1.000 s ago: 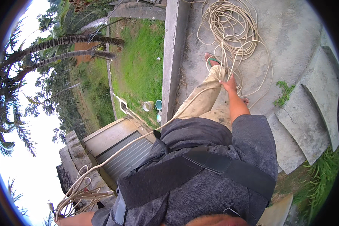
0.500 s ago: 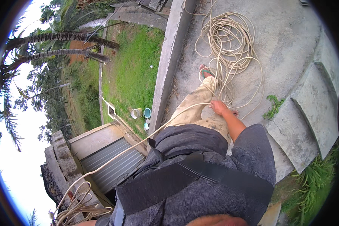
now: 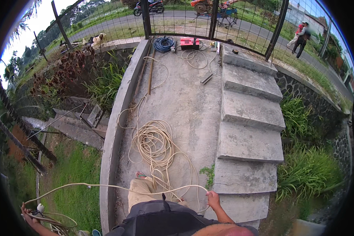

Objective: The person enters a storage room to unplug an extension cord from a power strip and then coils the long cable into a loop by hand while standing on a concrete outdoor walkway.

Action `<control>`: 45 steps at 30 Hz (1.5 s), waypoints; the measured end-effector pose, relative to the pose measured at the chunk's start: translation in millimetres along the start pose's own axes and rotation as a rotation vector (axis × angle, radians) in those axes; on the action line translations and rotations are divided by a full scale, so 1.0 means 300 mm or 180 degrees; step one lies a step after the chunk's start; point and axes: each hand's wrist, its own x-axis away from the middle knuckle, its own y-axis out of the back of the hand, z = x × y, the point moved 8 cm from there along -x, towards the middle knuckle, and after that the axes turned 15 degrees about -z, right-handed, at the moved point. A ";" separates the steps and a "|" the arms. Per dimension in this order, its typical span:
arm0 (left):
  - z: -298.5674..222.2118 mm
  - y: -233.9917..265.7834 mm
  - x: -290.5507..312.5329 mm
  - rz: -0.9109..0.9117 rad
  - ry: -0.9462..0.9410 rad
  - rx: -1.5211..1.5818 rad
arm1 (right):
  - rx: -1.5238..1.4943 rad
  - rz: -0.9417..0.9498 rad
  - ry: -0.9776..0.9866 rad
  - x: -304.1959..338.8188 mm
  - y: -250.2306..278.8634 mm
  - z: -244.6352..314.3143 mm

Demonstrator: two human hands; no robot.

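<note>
At the far lower left, my left hand (image 3: 28, 216) is closed around several loops of a cream cable, with a white plug (image 3: 40, 207) by the fingers. My right hand (image 3: 213, 200), lower down in the middle, grips the same cable. Between both hands the cable span (image 3: 114, 186) stretches across my front in a shallow curve. A loose, tangled cable pile (image 3: 155, 143) lies on the concrete ahead of my feet. Strands run from it back toward my legs and my right hand.
Concrete steps (image 3: 249, 139) rise on the right; a low wall (image 3: 110, 157) edges the ramp on the left. Near the wire fence (image 3: 177, 19) sit a red machine (image 3: 189, 43), a blue coil (image 3: 163, 44) and a wooden strip (image 3: 150, 74). People (image 3: 301, 37) are on the road beyond.
My view has turned rightward and up, bringing the steps, fence and road into sight. My right hand has drawn the cable out to the right, and my left hand now shows.
</note>
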 end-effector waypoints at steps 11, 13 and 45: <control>1.352 -1.072 1.121 0.2842 0.3218 -0.0103 | -0.2262 -0.0309 0.1499 0.345 0.511 1.331; 1.301 -1.202 1.381 0.3515 0.3495 0.0002 | -0.2671 -0.0665 0.2171 0.453 0.604 1.453; 1.161 -1.369 2.367 0.4105 0.3569 -0.0206 | 0.0834 -0.0219 0.1382 0.661 -0.020 0.682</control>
